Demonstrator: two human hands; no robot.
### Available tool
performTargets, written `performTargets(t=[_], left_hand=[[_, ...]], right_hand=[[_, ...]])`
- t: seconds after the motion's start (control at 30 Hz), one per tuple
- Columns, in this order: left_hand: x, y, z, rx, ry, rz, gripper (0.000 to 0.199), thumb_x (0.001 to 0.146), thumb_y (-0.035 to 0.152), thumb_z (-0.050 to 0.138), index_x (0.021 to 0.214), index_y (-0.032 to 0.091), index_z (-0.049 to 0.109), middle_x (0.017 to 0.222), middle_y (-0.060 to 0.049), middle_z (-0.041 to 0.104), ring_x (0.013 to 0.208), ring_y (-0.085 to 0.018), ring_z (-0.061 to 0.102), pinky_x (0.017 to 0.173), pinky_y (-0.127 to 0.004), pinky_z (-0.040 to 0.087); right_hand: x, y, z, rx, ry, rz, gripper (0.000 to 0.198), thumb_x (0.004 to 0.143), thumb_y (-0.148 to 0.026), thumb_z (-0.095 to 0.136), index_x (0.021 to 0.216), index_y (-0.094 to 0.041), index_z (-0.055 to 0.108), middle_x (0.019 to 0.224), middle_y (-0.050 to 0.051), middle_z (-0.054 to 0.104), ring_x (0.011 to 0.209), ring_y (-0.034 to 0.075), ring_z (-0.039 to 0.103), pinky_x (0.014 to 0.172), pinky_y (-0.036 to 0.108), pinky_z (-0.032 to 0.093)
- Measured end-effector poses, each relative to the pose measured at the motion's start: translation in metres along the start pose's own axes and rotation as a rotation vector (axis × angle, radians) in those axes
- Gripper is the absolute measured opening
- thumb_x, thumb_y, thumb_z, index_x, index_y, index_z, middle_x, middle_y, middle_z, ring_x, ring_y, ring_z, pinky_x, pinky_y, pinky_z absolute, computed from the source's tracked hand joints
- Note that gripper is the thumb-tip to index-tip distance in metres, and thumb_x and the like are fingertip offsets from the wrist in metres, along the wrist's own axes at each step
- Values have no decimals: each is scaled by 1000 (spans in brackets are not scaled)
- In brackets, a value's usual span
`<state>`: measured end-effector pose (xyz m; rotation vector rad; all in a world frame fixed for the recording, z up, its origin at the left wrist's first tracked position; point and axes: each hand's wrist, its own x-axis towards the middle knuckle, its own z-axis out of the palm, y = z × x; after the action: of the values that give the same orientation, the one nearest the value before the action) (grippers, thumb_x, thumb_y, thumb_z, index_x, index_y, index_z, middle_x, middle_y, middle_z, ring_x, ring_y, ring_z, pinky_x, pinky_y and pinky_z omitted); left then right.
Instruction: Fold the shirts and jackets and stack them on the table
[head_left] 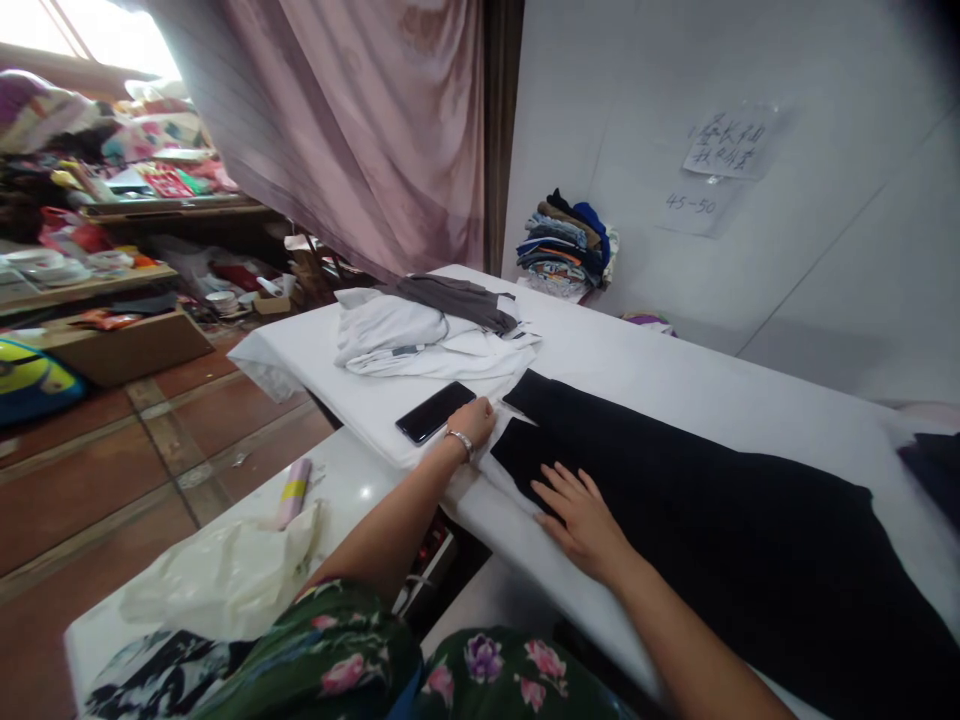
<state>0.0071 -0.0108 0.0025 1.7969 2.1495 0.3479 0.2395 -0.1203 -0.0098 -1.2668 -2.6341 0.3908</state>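
Note:
A pair of black trousers [675, 480] lies spread out on the white-covered table [630, 350], its two leg ends toward the left. My right hand [577, 515] rests flat on the lower leg, fingers spread. My left hand [474, 420], wearing a bracelet, is closed just left of the leg ends, by the white cover. What its fingers hold, if anything, is hidden. A black phone [435, 411] lies right beside this hand. Behind the phone sit a folded white garment [420, 335] and a dark grey garment [457, 300].
A stack of folded clothes [566, 245] stands at the back wall. On a lower white surface at the front left lie a pale plastic bag [225, 575] and a pink roll [295, 490]. A pink curtain [390, 130] hangs behind. Cluttered shelves [142, 205] stand at far left.

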Motion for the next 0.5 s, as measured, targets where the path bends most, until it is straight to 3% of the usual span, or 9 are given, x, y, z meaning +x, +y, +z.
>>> performTargets(t=[0.1, 0.27, 0.4, 0.5], left_hand=[[-7, -3, -6, -19, 20, -6, 22, 85, 41, 49, 91, 23, 62, 94, -4, 69, 89, -21, 63, 69, -28, 43], [-37, 1, -20, -43, 253, 71, 38, 90, 51, 40, 80, 23, 62, 85, -3, 68, 80, -18, 61, 65, -27, 39], [-52, 17, -16, -11, 90, 146, 53, 85, 66, 36, 72, 22, 63, 79, -4, 67, 78, -20, 61, 64, -28, 39], [-50, 27, -7, 46, -28, 134, 46, 80, 64, 48, 74, 21, 61, 81, -6, 67, 80, -22, 61, 64, -29, 40]], right_hand=[[0, -1, -1, 11, -14, 10, 47, 95, -46, 38, 137, -26, 47, 148, 7, 37, 140, 26, 26, 112, 55, 20], [0, 0, 0, 11, 5, 12, 45, 94, -42, 40, 136, -27, 48, 148, 7, 38, 139, 26, 27, 112, 53, 19], [-1, 0, 3, -8, 24, -1, 45, 94, -42, 41, 135, -26, 49, 148, 7, 39, 139, 27, 28, 111, 54, 20], [-2, -1, 3, -9, 37, -8, 46, 93, -43, 43, 136, -24, 49, 147, 9, 39, 139, 28, 28, 111, 54, 20]])
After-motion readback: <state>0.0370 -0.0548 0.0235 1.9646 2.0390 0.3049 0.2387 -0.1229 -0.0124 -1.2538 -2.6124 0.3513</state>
